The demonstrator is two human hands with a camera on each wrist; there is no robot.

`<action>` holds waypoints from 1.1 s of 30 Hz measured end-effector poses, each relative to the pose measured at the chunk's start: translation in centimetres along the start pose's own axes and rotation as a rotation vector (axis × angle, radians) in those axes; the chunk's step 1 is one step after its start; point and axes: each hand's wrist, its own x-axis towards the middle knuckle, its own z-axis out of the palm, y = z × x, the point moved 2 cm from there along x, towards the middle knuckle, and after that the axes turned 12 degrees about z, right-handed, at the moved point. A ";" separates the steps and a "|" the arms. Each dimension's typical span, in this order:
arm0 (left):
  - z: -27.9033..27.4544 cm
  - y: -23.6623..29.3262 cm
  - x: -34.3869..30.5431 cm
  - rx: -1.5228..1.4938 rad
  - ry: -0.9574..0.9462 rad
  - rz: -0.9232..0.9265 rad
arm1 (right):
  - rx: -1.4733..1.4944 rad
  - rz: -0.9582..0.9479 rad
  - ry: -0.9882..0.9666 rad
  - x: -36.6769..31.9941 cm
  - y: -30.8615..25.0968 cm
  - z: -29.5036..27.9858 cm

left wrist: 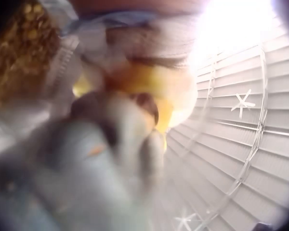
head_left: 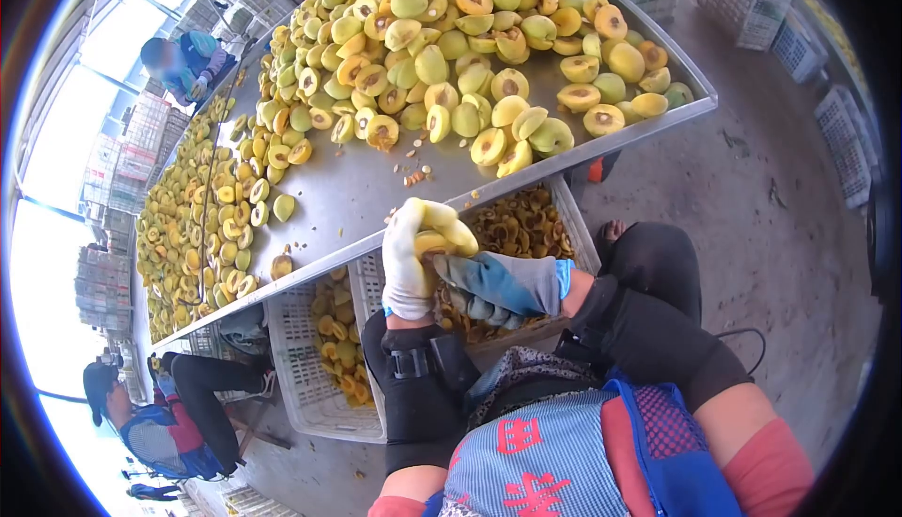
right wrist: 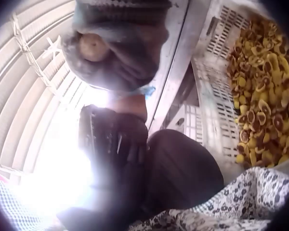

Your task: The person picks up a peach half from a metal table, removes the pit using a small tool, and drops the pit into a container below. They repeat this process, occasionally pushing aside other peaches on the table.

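A white-gloved left hand (head_left: pixel 412 258) holds a yellow fruit (head_left: pixel 432 242) just off the table edge in the head view, fingers curled over it. Against the fruit's lower side is the blue-grey gloved right hand (head_left: pixel 507 284), its thumb at the fruit and its other fingers curled below. Blurred grey gloved fingers (left wrist: pixel 86 159) meet the yellow fruit (left wrist: pixel 149 82) around a dark brown spot in the left wrist view. A dark-looking gloved hand (right wrist: pixel 125 53) shows in the right wrist view beside a round brownish thing (right wrist: pixel 93 46). Whether any tool is held is hidden.
The metal table (head_left: pixel 348 193) bears heaped yellow-green fruit (head_left: pixel 432 64), whole and halved. Beneath its edge stand a crate of fruit pieces (head_left: pixel 521 221) and a white crate (head_left: pixel 305 395). One person (head_left: pixel 174 423) sits at lower left; another (head_left: pixel 188 61) is across the table.
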 end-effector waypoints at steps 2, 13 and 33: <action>0.5 -0.3 0.0 -0.338 0.049 0.081 | 0.174 0.049 -0.253 0.3 0.1 0.1; -11.5 5.8 -4.1 0.329 0.675 0.480 | 0.373 -0.069 -0.212 1.5 1.9 -0.1; -1.3 -0.3 13.1 0.546 -0.159 0.090 | 0.322 -0.966 0.596 3.2 0.7 -3.5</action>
